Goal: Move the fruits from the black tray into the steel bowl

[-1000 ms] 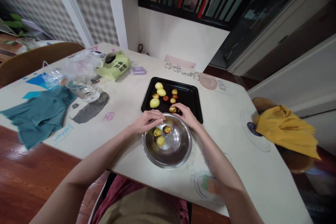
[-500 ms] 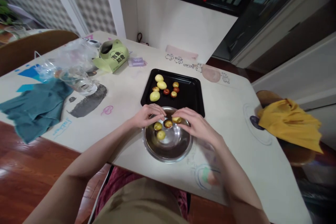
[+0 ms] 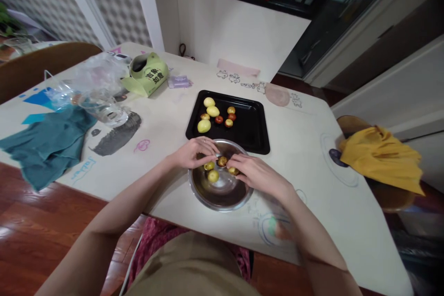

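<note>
A shiny metal bowl [image 3: 222,200] stands near the table's front edge with several small yellow-green fruits inside. These look like jujubes, and the brown-patched jujube [image 3: 222,162] lies between my hands. A paler round jujube [image 3: 212,176] sits lower, and another yellow jujube [image 3: 208,166] is partly under my left thumb. My left hand [image 3: 197,153] reaches over the bowl's left rim, its fingers loosely bent and the thumb apart. My right hand [image 3: 255,172] reaches in from the right, its fingers curled round a yellow jujube [image 3: 233,171].
Behind the bowl lies a black tray [image 3: 251,132] with pale yellow fruits [image 3: 212,111] and several small reddish-brown jujubes [image 3: 232,117]. Leftward are a teal cloth [image 3: 52,141], a clear glass [image 3: 107,108] and a green paper box [image 3: 150,76]. A yellow cloth [image 3: 379,159] hangs at the right.
My right hand has moved toward me inside the bowl, bringing the yellow jujube at its fingers with it. My left hand stays at the left rim. The view has shifted slightly.
</note>
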`<state>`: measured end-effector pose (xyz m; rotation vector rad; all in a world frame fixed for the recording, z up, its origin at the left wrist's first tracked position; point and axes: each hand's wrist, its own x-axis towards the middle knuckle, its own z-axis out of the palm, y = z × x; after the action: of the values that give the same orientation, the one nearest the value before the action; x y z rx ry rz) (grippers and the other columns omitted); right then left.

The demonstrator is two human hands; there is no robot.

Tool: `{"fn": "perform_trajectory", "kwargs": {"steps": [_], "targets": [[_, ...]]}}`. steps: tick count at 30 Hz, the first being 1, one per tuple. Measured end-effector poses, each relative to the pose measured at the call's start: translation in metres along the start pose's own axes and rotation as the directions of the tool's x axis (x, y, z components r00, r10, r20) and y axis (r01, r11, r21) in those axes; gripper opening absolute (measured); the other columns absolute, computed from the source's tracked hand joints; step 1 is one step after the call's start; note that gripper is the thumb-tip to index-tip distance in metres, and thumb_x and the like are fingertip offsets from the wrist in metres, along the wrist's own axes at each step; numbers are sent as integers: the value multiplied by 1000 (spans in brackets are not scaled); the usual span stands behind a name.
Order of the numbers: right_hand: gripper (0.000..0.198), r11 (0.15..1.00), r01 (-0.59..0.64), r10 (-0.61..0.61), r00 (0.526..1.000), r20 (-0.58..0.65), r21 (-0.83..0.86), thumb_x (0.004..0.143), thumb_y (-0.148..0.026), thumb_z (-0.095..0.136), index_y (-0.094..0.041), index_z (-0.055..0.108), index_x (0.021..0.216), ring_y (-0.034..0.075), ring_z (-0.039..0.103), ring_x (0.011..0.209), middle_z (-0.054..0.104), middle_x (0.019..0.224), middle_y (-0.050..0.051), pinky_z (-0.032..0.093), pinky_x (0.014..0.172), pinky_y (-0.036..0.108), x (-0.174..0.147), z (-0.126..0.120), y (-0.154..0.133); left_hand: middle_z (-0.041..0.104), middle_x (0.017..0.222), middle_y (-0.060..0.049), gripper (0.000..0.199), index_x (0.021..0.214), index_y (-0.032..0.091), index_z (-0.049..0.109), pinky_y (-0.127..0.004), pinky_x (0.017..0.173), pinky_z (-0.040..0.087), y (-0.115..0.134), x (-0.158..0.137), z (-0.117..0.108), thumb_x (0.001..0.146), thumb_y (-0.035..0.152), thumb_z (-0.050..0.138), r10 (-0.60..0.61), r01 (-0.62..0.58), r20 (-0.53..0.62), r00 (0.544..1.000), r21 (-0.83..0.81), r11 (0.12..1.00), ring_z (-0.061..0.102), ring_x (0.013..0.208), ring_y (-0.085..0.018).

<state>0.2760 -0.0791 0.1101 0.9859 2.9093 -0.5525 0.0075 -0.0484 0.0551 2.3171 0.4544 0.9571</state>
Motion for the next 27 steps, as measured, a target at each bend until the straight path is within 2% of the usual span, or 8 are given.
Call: {"fn": "perform_trajectory", "kwargs": {"steps": [11, 19, 23, 27], "targets": [[33, 1000, 10, -10, 1000, -25, -11, 83, 1, 75, -23, 75, 105, 23, 71, 96, 73, 105, 5, 54, 84, 34, 7, 15, 2, 85, 91, -10, 25, 92, 18, 81, -42, 110, 52, 1, 0, 1, 105, 25, 61, -17, 17, 18, 1000, 10, 1000, 81, 105, -25], [33, 998, 37, -33, 997, -73, 49, 87, -1, 72, -24, 77, 109, 25, 73, 100, 77, 109, 6, 56, 88, 37, 3, 3, 7, 85, 91, -10, 25, 92, 17, 82, -42, 110, 53, -2, -2, 2, 105, 25, 61, -3, 3, 6, 1000, 11, 1000, 81, 106, -25], [20, 993, 52, -27, 974, -226, 105, 97, -17, 68, -26, 76, 114, 26, 73, 103, 77, 112, 6, 58, 93, 41, 0, -9, 27, 85, 90, -10, 24, 91, 17, 82, -43, 108, 54, 0, -1, 2, 104, 24, 63, 1, -1, -2, 1000, 12, 1000, 81, 104, -26], [24, 991, -3, 64, 888, -455, 134, 104, -26, 57, -25, 74, 120, 29, 71, 112, 74, 118, 10, 58, 101, 49, 8, -10, 58, 85, 91, -11, 26, 91, 17, 82, -44, 109, 54, 0, -2, 3, 104, 26, 62, -13, 13, -11, 1000, 9, 1000, 81, 105, -26]]}}
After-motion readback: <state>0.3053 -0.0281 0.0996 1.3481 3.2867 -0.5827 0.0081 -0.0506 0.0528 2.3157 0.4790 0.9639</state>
